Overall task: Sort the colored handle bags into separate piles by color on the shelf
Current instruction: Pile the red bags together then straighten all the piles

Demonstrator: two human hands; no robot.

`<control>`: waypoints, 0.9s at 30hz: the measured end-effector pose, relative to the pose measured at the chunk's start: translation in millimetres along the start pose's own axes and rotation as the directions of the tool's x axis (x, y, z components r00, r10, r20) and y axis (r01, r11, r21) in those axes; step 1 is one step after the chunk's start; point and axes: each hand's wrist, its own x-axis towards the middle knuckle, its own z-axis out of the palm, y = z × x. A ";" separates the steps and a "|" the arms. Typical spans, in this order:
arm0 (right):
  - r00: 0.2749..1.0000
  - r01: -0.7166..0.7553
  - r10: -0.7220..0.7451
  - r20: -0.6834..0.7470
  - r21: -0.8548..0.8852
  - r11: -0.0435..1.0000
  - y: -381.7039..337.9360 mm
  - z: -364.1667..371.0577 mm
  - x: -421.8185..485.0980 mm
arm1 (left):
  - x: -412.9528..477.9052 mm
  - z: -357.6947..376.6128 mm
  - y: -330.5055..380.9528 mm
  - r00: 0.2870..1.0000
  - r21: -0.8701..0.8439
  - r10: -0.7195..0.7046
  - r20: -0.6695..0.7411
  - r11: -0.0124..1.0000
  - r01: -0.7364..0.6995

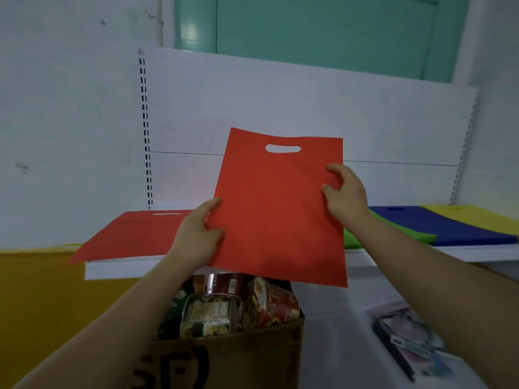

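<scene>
Hands grip one red bag (278,209) upright: left hand (196,237) pinching its edge, right hand (346,192) curled on the other.

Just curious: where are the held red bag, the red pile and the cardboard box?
held red bag (278,214): head view, middle of its front
red pile (134,237): head view, top bag
cardboard box (238,357): head view, front wall

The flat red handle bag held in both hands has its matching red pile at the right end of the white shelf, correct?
No. The head view shows the red pile at the left end of the white shelf; the rest holds.
</scene>
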 end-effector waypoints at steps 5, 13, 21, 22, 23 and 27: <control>0.999 -0.034 0.035 -0.008 0.066 0.997 11.5 -7.8 5.4 | 4.6 16.8 2.4 1.000 0.013 -0.022 -0.017 1.000 0.022; 0.992 -0.100 0.090 0.088 0.115 0.988 19.7 22.6 19.3 | 32.8 9.6 -7.2 0.998 -0.001 -0.051 -0.037 0.999 0.051; 0.996 -0.071 0.072 0.051 -0.022 0.997 33.8 53.5 42.2 | 58.6 7.1 -25.9 0.996 0.179 -0.070 0.060 0.982 0.058; 0.995 -0.079 0.081 0.061 -0.035 0.996 37.6 57.9 44.0 | 58.9 8.1 -27.1 0.995 0.221 -0.069 0.068 0.974 0.052; 0.993 -0.087 0.090 0.072 -0.047 0.995 41.8 62.6 46.3 | 58.8 9.0 -28.0 0.995 0.262 -0.064 0.077 0.964 0.042; 0.981 -0.100 0.117 0.152 -0.115 0.988 56.5 79.9 56.9 | 58.6 12.8 -28.5 0.988 0.409 -0.058 0.140 0.912 -0.005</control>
